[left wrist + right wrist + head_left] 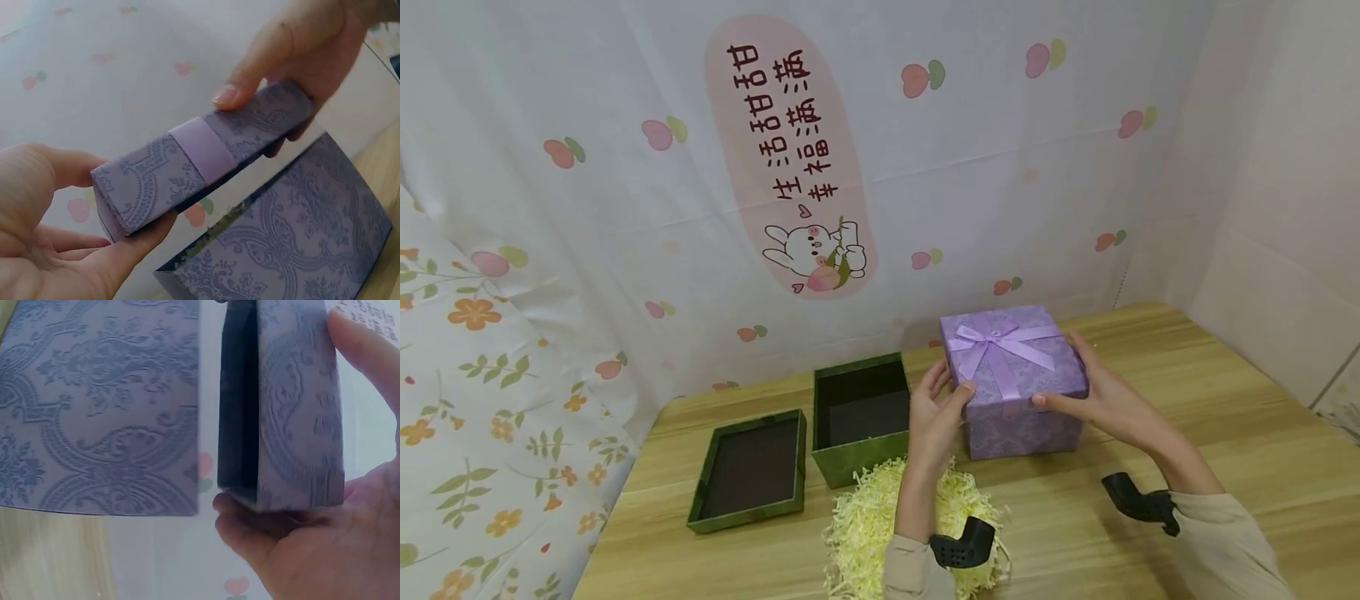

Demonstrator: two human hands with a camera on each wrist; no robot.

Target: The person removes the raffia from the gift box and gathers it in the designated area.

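Both hands grip a purple patterned box lid (1022,354) with a lilac ribbon bow on top. My left hand (934,417) holds its left side, thumb and fingers around the edge in the left wrist view. On the opposite side my right hand (1101,396) has its thumb at the front edge and its fingers behind. The lid is raised: both wrist views show a gap between it and the purple box base (294,231). Some greenish shreds show at the base's rim in the left wrist view. The base stands on the wooden table (1150,400).
Left of the purple box stands an open green box (857,454), dark inside. Its matching green lid (748,521) lies upturned farther left. A pile of pale yellow shredded paper (865,525) is on the table under the left forearm. A printed curtain (1000,183) hangs behind.
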